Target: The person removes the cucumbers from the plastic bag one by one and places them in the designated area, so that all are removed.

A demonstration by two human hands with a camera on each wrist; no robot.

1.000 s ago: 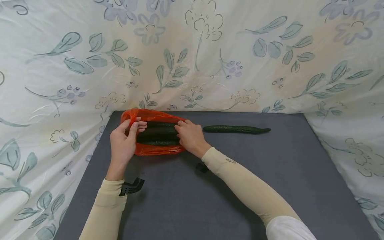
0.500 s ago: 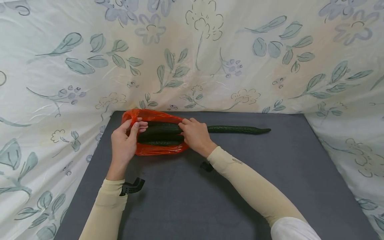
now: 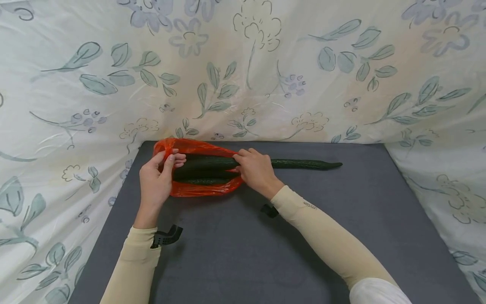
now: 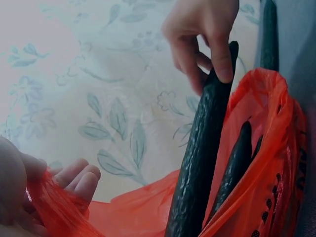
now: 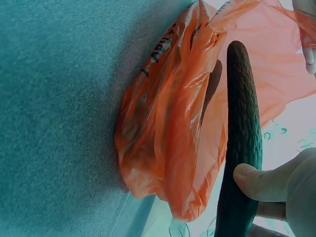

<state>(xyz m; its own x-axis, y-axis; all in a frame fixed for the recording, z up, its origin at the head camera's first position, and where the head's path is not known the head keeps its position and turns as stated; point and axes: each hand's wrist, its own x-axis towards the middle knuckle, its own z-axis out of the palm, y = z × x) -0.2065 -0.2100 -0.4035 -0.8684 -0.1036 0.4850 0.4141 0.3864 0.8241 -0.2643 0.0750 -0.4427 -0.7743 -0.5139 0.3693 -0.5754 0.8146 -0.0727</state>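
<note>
An orange-red plastic bag lies on its side at the back left of the table, its mouth spread wide. My left hand pinches a gathered edge of the bag between thumb and fingers. With thumb and fingers round one end, my right hand grips a dark green cucumber, which slants up over the bag's opening. Its lower part is hidden in the left wrist view, while the right wrist view shows the rounded far tip of the cucumber. Inside the bag lie other cucumbers.
Another cucumber lies on the dark grey table, right of the bag and partly behind my right hand. A white floral cloth rises behind the table and along both sides.
My right hand has moved right along with the gripped cucumber, overlapping the loose cucumber in the head view. My left hand keeps its place on the bag.
</note>
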